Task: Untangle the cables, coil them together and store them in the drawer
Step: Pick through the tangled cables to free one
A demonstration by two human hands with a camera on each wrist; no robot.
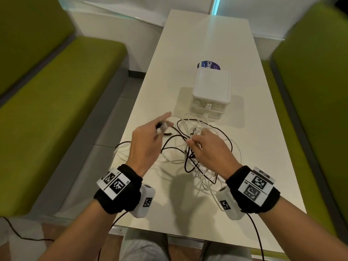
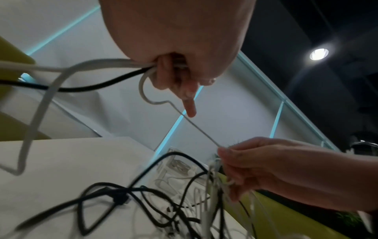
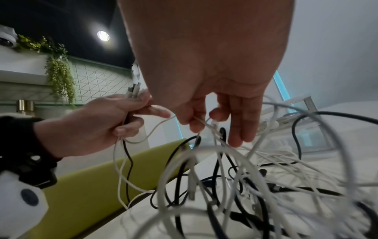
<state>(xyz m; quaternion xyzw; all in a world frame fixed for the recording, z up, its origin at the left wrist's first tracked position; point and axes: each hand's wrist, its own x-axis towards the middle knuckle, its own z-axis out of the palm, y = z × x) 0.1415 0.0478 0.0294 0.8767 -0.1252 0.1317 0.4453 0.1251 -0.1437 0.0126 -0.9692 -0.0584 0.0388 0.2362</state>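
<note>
A tangle of white and black cables lies on the white table, partly lifted. My left hand grips the plug ends of several cables, its index finger stretched out. My right hand pinches thin white cables between thumb and forefinger, above the tangle. One thin white cable runs taut between both hands. A small white drawer unit stands behind the cables, its drawers pushed in.
Green benches flank the table on both sides. A round blue sticker shows behind the drawer unit. The table's left edge is close to my left hand, and some cable loops hang over it.
</note>
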